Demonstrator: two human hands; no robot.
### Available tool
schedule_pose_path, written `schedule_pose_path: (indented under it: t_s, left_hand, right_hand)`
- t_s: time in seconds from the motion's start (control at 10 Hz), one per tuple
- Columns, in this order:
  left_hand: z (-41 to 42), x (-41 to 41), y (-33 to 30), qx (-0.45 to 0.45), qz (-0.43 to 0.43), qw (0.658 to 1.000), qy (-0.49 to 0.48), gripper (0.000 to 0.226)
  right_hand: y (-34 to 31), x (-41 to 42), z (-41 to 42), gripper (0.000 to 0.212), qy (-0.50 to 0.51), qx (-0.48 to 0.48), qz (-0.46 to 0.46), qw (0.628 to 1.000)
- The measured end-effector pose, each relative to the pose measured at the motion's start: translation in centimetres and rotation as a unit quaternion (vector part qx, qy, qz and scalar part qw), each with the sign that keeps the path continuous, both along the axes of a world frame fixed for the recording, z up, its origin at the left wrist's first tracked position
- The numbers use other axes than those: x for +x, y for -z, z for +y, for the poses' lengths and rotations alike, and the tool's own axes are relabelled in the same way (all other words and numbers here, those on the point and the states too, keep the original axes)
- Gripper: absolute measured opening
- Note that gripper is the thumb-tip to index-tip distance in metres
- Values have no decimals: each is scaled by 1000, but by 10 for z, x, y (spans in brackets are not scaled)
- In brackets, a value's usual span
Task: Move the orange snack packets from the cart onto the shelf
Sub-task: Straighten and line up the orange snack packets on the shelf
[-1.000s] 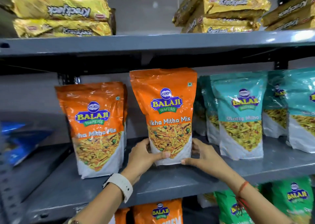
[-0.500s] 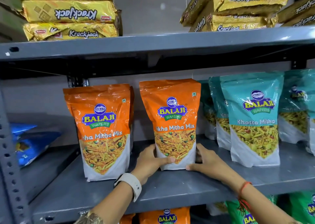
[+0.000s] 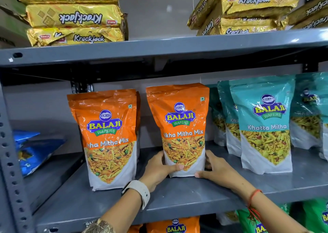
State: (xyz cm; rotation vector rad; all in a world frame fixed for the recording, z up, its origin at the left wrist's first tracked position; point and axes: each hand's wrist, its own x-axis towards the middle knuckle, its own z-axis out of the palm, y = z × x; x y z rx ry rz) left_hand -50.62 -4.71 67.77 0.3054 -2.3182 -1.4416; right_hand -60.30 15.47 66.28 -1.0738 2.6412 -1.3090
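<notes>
On the grey shelf (image 3: 177, 193) I see my left hand (image 3: 158, 170) and right hand (image 3: 215, 170) clasping the base of an upright orange snack packet (image 3: 179, 126), glossy, Balaji-branded, standing between another orange packet (image 3: 106, 135) and teal packets (image 3: 264, 122)

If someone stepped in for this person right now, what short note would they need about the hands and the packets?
Left hand: gripping the lower left edge of the orange packet being placed, thumb across its front.
Right hand: steadying that packet's lower right corner.
Packets: it stands upright on the middle shelf, between another orange packet on its left, with at least one more behind it, and the teal packets on its right.
Done: orange packets shelved upright.
Left: let go of this one. The cart is out of view, so what remains there cannot be told.
</notes>
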Motion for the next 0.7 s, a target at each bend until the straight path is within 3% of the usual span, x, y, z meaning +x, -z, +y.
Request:
schedule_pose_path:
  t_s: [0.6, 0.7]
  left_hand:
    - [3, 7, -2, 13, -26, 999, 15, 76]
    - [-2, 9, 2, 21, -30, 999, 25, 85]
  right_hand:
    - [-2, 10, 5, 73, 8, -33, -41, 999]
    - [-5, 14, 7, 86, 4, -48, -44, 998]
